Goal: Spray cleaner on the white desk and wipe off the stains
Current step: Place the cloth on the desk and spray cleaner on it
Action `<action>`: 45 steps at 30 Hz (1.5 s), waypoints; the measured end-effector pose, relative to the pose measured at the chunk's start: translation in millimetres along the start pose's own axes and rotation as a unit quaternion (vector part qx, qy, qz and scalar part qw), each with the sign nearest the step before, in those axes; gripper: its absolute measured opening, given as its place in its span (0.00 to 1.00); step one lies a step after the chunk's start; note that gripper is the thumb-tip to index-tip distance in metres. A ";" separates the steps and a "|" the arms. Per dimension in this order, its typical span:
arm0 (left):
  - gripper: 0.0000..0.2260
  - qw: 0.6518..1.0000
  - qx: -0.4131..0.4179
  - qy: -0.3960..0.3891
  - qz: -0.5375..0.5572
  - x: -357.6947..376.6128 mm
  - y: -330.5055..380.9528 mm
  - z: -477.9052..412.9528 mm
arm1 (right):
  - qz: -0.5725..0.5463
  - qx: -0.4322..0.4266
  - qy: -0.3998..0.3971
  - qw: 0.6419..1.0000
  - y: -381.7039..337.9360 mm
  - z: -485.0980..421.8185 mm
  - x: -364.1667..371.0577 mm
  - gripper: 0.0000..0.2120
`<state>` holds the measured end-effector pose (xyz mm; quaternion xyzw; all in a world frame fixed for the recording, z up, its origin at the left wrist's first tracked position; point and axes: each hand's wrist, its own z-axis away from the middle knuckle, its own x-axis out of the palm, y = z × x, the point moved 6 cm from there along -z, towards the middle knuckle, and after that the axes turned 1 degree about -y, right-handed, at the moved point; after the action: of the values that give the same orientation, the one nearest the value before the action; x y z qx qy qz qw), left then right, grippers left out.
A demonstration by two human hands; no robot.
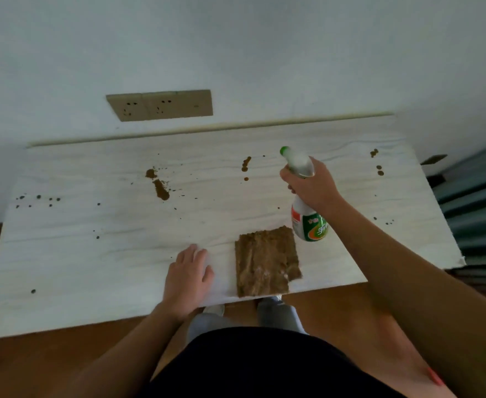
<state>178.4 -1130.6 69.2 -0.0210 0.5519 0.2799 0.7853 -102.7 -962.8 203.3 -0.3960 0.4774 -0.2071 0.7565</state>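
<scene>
The white desk (92,254) carries brown stains: a big smear (160,188) at the centre left, blobs (246,165) at the back centre, and spots (379,169) at the far right. Dark specks (38,198) dot the left side. My right hand (312,185) grips a white spray bottle with a green label (310,225), held above the desk with its green nozzle pointing to the back left. A brown cloth (266,264) lies flat near the front edge, below the bottle. My left hand (188,275) rests flat on the desk, left of the cloth.
The desk stands against a white wall with a beige socket panel (161,105) above its back edge. A raised strip runs along the desk's back edge. Dark striped fabric (477,214) hangs to the right. Wooden floor (35,366) shows below the front edge.
</scene>
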 end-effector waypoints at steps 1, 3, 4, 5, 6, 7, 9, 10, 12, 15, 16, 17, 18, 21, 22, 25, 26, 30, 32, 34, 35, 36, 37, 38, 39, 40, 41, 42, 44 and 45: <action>0.17 1.000 -0.003 0.002 -0.005 1.5 3.9 -3.2 | -0.002 -0.007 -0.003 1.000 1.2 -14.2 -4.2 0.13; 0.18 1.000 -0.022 0.016 -0.005 4.8 9.8 -8.9 | -0.010 -0.011 -0.014 1.000 7.7 -40.6 -7.7 0.15; 0.18 0.999 -0.036 0.026 -0.005 7.1 12.5 -11.4 | -0.014 -0.014 -0.020 1.000 11.9 -52.7 -7.4 0.15; 0.19 0.998 -0.050 0.036 -0.004 10.0 15.5 -13.1 | -0.017 -0.019 -0.025 0.999 17.0 -63.3 -6.2 0.15; 0.19 0.997 -0.063 0.042 -0.001 13.2 18.2 -14.3 | -0.019 -0.027 -0.030 0.999 22.5 -71.9 -4.5 0.14; 0.20 0.996 -0.077 0.044 0.005 16.7 20.5 -14.4 | -0.021 -0.034 -0.036 0.999 27.9 -77.6 -1.8 0.14; 0.23 0.994 -0.104 0.040 0.018 22.9 24.8 -13.6 | -0.030 -0.047 -0.048 0.997 37.5 -84.7 3.3 0.13; 0.25 0.993 -0.112 0.038 0.021 24.5 26.8 -13.4 | -0.032 -0.054 -0.051 0.997 41.2 -87.2 5.3 0.13; 0.26 0.991 -0.126 0.028 0.021 24.1 30.1 -13.5 | -0.026 -0.071 -0.050 0.996 46.1 -90.7 8.6 0.13; 0.26 0.991 -0.133 0.017 0.011 20.2 33.8 -14.6 | -0.008 -0.090 -0.068 0.994 56.3 -93.1 11.7 0.14; 0.26 0.991 -0.136 0.013 0.010 19.0 34.7 -15.0 | 0.000 -0.092 -0.082 0.992 62.5 -92.5 12.9 0.14; 0.26 0.990 -0.140 0.010 0.012 18.1 35.6 -15.3 | 0.012 -0.093 -0.096 0.991 70.4 -91.0 14.1 0.14; 0.26 0.990 -0.143 0.007 0.012 17.1 36.6 -15.8 | 0.027 -0.090 -0.108 0.990 79.5 -89.7 14.7 0.14; 0.26 0.989 -0.150 0.004 0.008 14.0 40.9 -16.2 | 0.060 -0.060 -0.119 0.989 107.5 -86.1 15.4 0.17; 0.27 0.988 -0.152 0.004 0.008 13.4 42.4 -16.3 | 0.068 -0.049 -0.119 0.989 115.2 -85.6 15.7 0.18; 0.27 0.987 -0.159 0.004 0.010 12.9 45.3 -16.2 | 0.095 -0.022 -0.108 0.989 130.1 -85.2 16.1 0.21; 0.27 0.987 -0.160 0.005 0.013 12.9 45.8 -16.3 | 0.102 -0.014 -0.103 0.989 132.5 -85.7 15.8 0.21; 0.28 0.987 -0.159 0.000 0.013 14.1 44.8 -16.2 | 0.142 0.010 -0.092 0.986 135.2 -92.8 11.5 0.19; 0.28 0.988 -0.154 0.004 0.011 14.1 43.1 -16.3 | 0.179 0.025 -0.107 0.978 136.2 -97.3 9.8 0.17; 0.27 0.989 -0.145 0.015 0.010 14.2 42.3 -16.3 | 0.234 0.033 -0.128 0.963 136.1 -101.0 8.2 0.17; 0.27 0.990 -0.142 0.018 0.008 14.3 42.0 -16.0 | 0.260 0.032 -0.139 0.955 134.8 -103.2 7.6 0.17; 0.28 0.990 -0.141 0.018 0.005 14.3 41.8 -15.7 | 0.275 0.030 -0.149 0.949 133.1 -105.5 6.9 0.17; 0.31 0.990 -0.140 0.019 0.002 14.5 41.5 -15.4 | 0.279 0.027 -0.156 0.947 131.4 -108.0 6.1 0.16; 0.32 0.990 -0.139 0.021 0.000 14.9 41.2 -15.4 | 0.275 0.024 -0.160 0.948 129.3 -110.3 5.2 0.16; 0.33 0.990 -0.139 0.024 0.000 15.4 41.0 -15.5 | 0.268 0.019 -0.161 0.950 127.5 -111.8 4.4 0.16; 0.34 0.990 -0.140 0.025 0.000 15.9 41.1 -15.5 | 0.259 0.013 -0.158 0.953 125.5 -113.3 3.9 0.16; 0.34 0.990 -0.140 0.026 0.003 16.5 41.0 -15.6 | 0.247 0.007 -0.154 0.957 123.1 -115.1 3.8 0.16; 0.34 0.990 -0.140 0.026 0.007 17.2 40.8 -15.6 | 0.231 0.002 -0.148 0.962 120.2 -116.9 3.7 0.16; 0.35 0.990 -0.141 0.024 0.010 17.7 40.2 -15.1 | 0.196 -0.011 -0.135 0.971 111.2 -124.4 2.9 0.14; 0.36 0.990 -0.140 0.023 0.009 17.4 40.0 -15.1 | 0.183 -0.019 -0.126 0.975 105.3 -130.1 1.4 0.14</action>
<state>151.1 -1094.8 59.1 -0.1318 0.5254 0.3608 0.7592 -224.2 -952.8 88.6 -0.3394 0.4467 -0.0049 0.8278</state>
